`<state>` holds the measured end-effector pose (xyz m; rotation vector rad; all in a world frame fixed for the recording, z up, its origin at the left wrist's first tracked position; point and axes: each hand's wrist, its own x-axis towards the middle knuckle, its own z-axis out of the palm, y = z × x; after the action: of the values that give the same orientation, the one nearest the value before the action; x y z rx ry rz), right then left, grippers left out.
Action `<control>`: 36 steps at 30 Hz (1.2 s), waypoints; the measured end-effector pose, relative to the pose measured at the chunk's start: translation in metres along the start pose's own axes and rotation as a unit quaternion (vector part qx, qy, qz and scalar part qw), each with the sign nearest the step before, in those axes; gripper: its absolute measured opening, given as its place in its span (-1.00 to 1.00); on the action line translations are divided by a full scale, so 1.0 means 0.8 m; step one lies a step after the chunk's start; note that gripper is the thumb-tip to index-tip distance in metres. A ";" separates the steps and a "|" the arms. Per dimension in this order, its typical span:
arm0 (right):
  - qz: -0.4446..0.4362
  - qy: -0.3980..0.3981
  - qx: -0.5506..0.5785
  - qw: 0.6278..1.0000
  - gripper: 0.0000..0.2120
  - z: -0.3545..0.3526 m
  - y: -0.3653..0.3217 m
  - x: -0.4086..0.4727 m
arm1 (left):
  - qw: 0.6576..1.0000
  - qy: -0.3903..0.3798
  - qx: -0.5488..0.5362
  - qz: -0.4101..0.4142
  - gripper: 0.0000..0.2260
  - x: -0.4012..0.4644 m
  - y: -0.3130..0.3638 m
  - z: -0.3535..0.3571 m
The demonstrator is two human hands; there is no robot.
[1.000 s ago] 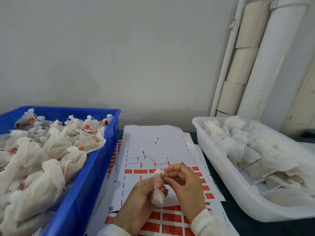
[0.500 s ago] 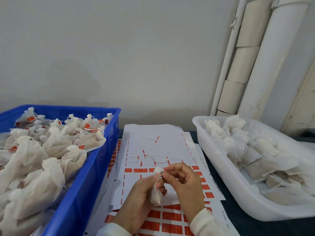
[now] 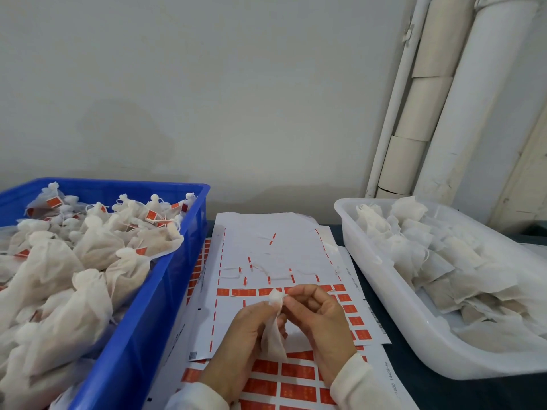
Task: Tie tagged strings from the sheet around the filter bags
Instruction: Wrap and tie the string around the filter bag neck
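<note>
My left hand (image 3: 248, 329): fingers curled round the filter bag (image 3: 273, 335), gripping it just below its bunched neck, above the lower part of the sheets.
My right hand (image 3: 319, 318): thumb and fingertips pinched together right at the bag's neck; a thin white string (image 3: 284, 296) shows there, though whether it is already knotted I cannot tell.
Filter bag: white, upright between my two hands, gathered top up, body hanging down over my left fingers.
Sleeves (image 3: 355, 383): white cuffs at both wrists, at the bottom edge of the view.
Tag sheet (image 3: 272, 247): white, lying flat between the two bins, on top of other sheets; rows of orange tags (image 3: 296, 371) fill the near part, the far part is mostly stripped, with loose strings and a few orange slivers lying on it.
Blue bin (image 3: 165, 288): to my left, touching the sheets' edge, heaped with tied bags (image 3: 88, 250) carrying orange tags.
White tub (image 3: 381, 282): to my right, holding untied, flat bags (image 3: 429, 255).
Pipes (image 3: 485, 93): white, upright against the wall beyond the tub.
</note>
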<state>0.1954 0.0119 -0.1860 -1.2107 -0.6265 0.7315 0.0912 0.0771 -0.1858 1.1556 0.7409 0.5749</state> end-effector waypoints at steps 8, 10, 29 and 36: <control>-0.002 0.019 -0.036 0.999 -0.87 0.001 0.002 0.004 | 1.000 -0.011 0.014 -0.003 -0.75 0.001 -0.003 -0.002; 0.004 0.017 -0.016 1.000 -0.87 0.001 0.002 0.003 | 1.000 -0.015 -0.001 -0.014 -0.75 0.004 -0.006 -0.003; -0.058 -0.018 -0.045 0.997 -0.82 0.000 -0.003 0.001 | 0.997 -0.043 -0.053 0.043 -0.84 0.000 0.004 0.009; -0.095 -0.014 -0.108 0.990 -0.83 0.003 -0.003 0.000 | 0.998 0.028 -0.044 0.036 -0.79 0.001 0.005 0.013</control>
<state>0.1940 0.0133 -0.1828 -1.3188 -0.8489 0.5319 0.1001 0.0728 -0.1801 1.0907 0.7177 0.6959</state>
